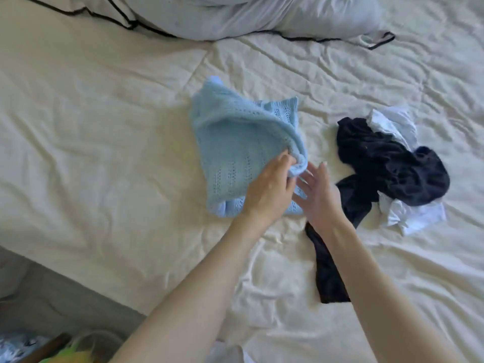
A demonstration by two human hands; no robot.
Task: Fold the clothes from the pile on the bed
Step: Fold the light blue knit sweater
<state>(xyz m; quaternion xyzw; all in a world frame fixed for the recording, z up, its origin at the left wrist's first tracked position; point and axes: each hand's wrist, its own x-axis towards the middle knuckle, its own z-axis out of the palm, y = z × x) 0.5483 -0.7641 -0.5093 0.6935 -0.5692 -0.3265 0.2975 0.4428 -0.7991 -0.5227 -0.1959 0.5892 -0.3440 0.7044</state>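
A light blue knit garment point(230, 142) lies partly folded in the middle of the cream bed sheet point(104, 127). My left hand point(267, 189) pinches a bunched edge of it at its right side. My right hand point(318, 195) hovers just right of that edge with fingers spread and holds nothing. To the right lies the pile: a dark navy garment point(387, 163) heaped over crumpled white clothing point(408, 213). A dark leg or sleeve of the navy garment runs down under my right forearm.
White pillows with black piping point(235, 17) lie across the head of the bed. The bed's left edge drops to a grey floor point(52, 292) at lower left, where colourful objects point(65, 349) show at the frame's bottom.
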